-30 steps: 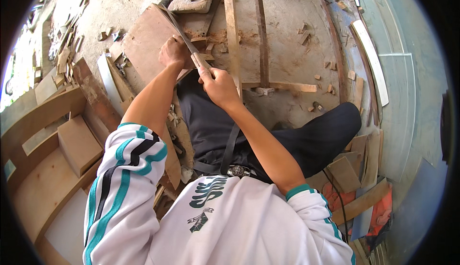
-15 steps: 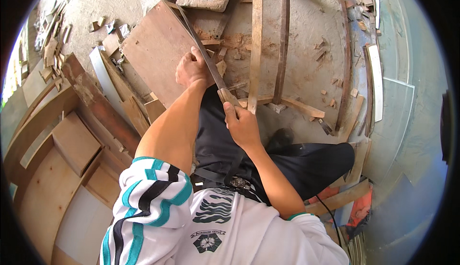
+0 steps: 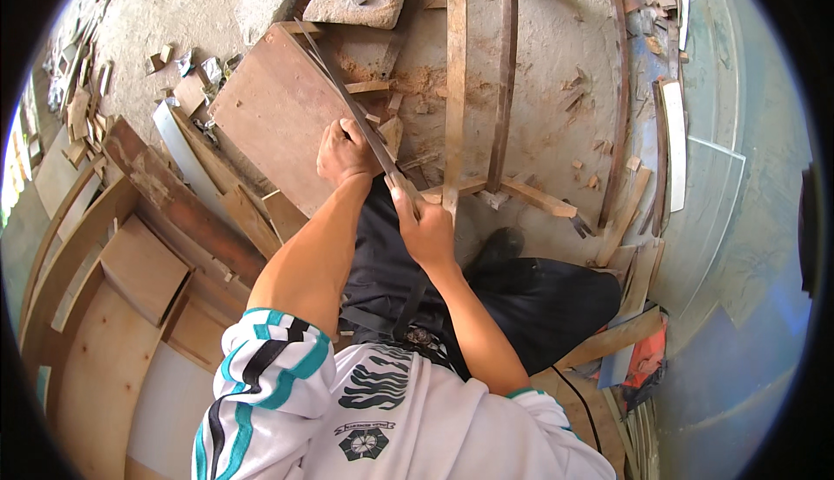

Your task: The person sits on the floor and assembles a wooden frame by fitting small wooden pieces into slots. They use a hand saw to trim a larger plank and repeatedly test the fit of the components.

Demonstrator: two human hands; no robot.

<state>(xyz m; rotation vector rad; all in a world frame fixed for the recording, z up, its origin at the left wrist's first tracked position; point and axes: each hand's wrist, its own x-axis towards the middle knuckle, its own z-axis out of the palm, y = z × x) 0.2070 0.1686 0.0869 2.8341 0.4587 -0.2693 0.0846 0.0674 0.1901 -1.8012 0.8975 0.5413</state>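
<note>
A flat brown wooden board (image 3: pixel 269 115) lies slanted in front of me. My left hand (image 3: pixel 344 152) is closed at the board's right edge, thumb on top and fingers curled under, their tips hidden. In my right hand (image 3: pixel 426 230) is the wooden handle of a hand saw (image 3: pixel 358 117), the fingers wrapped round it. The saw's long dark blade is seen nearly edge-on. It runs away from me along the board's right side, close by my left hand, and its tip reaches the far corner.
Two stone blocks (image 3: pixel 378 2) stand beyond the board. A wooden frame of long bars (image 3: pixel 455 72) lies to the right, among offcuts and sawdust. Curved wooden pieces and panels (image 3: pixel 95 341) fill the left. Glass sheets (image 3: pixel 708 211) are at far right.
The view has turned slightly. The board and my left hand appear a little lower and nearer. The saw has slid forward along the board's edge, with my right hand still on its handle.
</note>
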